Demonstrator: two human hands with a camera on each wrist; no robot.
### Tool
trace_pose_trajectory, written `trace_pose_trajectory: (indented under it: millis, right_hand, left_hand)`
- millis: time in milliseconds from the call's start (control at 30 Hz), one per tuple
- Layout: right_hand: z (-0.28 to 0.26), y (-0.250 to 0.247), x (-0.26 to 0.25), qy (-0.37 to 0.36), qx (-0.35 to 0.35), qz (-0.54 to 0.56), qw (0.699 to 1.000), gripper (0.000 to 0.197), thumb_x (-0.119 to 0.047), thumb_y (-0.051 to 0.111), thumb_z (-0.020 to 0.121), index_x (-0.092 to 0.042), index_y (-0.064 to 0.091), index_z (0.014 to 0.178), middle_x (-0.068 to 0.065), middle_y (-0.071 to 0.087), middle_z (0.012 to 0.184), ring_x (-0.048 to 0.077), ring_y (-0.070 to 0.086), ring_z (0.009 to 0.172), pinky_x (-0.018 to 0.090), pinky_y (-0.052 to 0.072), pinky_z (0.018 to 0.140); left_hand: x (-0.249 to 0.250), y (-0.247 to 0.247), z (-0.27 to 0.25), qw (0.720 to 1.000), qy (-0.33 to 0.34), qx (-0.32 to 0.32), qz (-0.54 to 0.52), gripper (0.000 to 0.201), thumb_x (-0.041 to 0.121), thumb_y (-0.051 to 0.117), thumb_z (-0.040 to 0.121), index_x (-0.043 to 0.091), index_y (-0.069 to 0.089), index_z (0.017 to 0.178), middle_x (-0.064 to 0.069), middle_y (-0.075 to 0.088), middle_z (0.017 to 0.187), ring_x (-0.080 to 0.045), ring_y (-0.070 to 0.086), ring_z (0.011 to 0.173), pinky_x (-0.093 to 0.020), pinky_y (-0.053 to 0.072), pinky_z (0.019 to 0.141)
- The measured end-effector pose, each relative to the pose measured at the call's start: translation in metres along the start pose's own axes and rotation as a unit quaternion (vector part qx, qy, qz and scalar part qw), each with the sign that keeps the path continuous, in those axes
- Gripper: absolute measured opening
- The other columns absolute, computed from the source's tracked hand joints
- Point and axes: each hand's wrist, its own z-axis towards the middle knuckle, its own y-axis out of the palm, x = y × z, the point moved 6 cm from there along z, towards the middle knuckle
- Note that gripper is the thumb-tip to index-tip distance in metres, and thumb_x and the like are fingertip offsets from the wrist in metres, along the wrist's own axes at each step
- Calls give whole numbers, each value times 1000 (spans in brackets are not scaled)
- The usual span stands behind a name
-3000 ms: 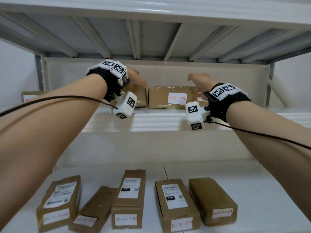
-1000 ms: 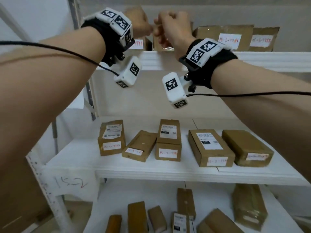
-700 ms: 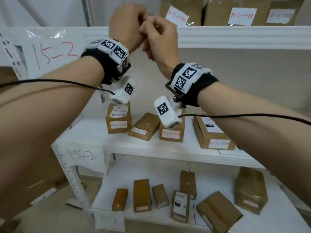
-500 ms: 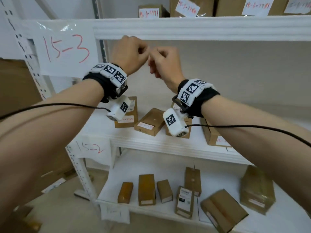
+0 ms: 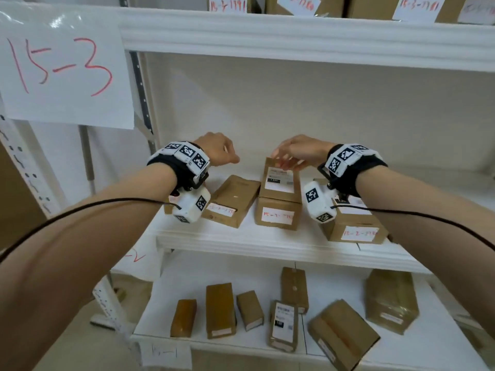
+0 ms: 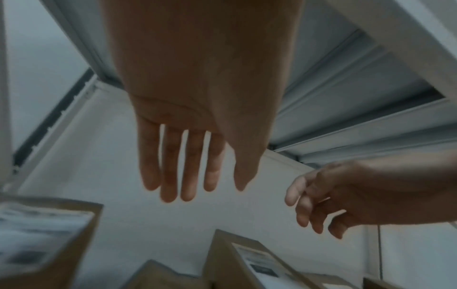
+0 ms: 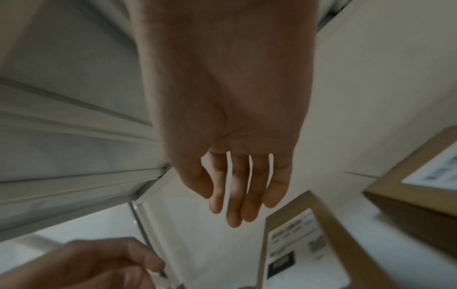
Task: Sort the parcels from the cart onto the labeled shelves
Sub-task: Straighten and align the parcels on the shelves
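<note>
Both hands reach in over the middle shelf (image 5: 267, 245), where brown cardboard parcels lie. My right hand (image 5: 290, 155) has loose, straight fingers (image 7: 235, 195) just above the far end of a parcel with a printed label (image 5: 280, 194) (image 7: 304, 250); no grip shows. My left hand (image 5: 218, 153) hovers with straight fingers (image 6: 183, 172) and holds nothing, above the space behind a plain parcel (image 5: 230, 200). Another labelled parcel (image 5: 353, 223) lies under my right wrist.
A paper sign reading 15-3 (image 5: 61, 73) hangs on the upright at upper left. Parcels with handwritten tags (image 5: 415, 6) stand on the shelf above. Several small parcels (image 5: 284, 325) lie on the bottom shelf. The shelf's back wall is close behind the hands.
My hands came down from the top shelf, met as loose fists in front of me, then dropped to the middle shelf, moved apart and opened.
</note>
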Motion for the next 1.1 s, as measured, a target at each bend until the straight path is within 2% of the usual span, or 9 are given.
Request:
trace_pose_trajectory:
  millis: [67,233,333,467,600,733,933,1033,1100]
  right_hand:
    - [-1,-19,20,33,26,-14,999,26,-22,55,102,-8,65,121,5,70,107,18,65,94,30,51,78]
    - [-15,-56,70,112,92,-30,989,28,-27,54,102,-10,66,121,7,66,115,19,61,98,37,50,92]
    - [-32,-70,98,154,119,-52,980,32,-29,55,102,-9,65,125,8,62,125,24,59,110,38,47,93]
    - [-63,-87,131,188,143,-53,970,37,-21,54,103,-1,61,133,14,58,137,27,55,120,36,45,93]
    - [-95,-103,163,217,171,-30,961,35,-18,57,101,-3,64,131,14,58,142,32,54,131,43,44,111]
    - [-122,-107,196,242,193,38,950,37,-23,65,96,-4,64,128,19,66,128,36,65,117,46,55,100]
    - [-143,-94,206,244,166,142,945,31,-3,47,103,5,60,130,22,62,124,37,62,120,42,55,93]
    - [-143,-87,208,232,155,149,949,28,-2,48,101,2,64,125,18,64,111,30,68,97,38,58,76]
    - [-140,-80,210,230,141,143,952,30,-4,49,101,-1,63,126,17,66,112,25,69,89,35,59,70]
  left_hand:
    - [14,18,17,999,-15,-46,-20,45,54,65,88,23,61,121,-4,66,114,-23,70,93,-38,57,90]
    - [65,59,46,992,23,-118,25,79,66,62,84,30,36,149,-6,41,150,-30,52,127,-41,44,104]
    - [94,81,57,988,45,-134,58,97,75,64,75,34,28,154,-9,27,157,-36,36,141,-51,35,113]
    - [119,106,62,983,49,-159,72,103,78,61,74,29,24,157,-5,19,164,-31,23,150,-49,24,120]
    - [128,120,61,980,37,-170,100,100,73,65,76,17,35,153,-6,32,161,-30,31,146,-45,28,119]
    - [136,123,52,981,28,-165,95,99,68,73,71,17,41,150,-7,40,156,-29,39,142,-43,34,115]
    - [153,127,36,982,30,-162,97,95,65,71,76,15,41,150,-8,41,155,-30,41,140,-43,35,114]
    - [161,129,28,982,31,-158,99,92,64,69,78,16,40,151,-8,40,156,-30,40,141,-43,35,114]
    - [165,130,22,983,30,-149,98,90,63,70,79,16,41,150,-8,43,154,-29,43,139,-42,36,114]
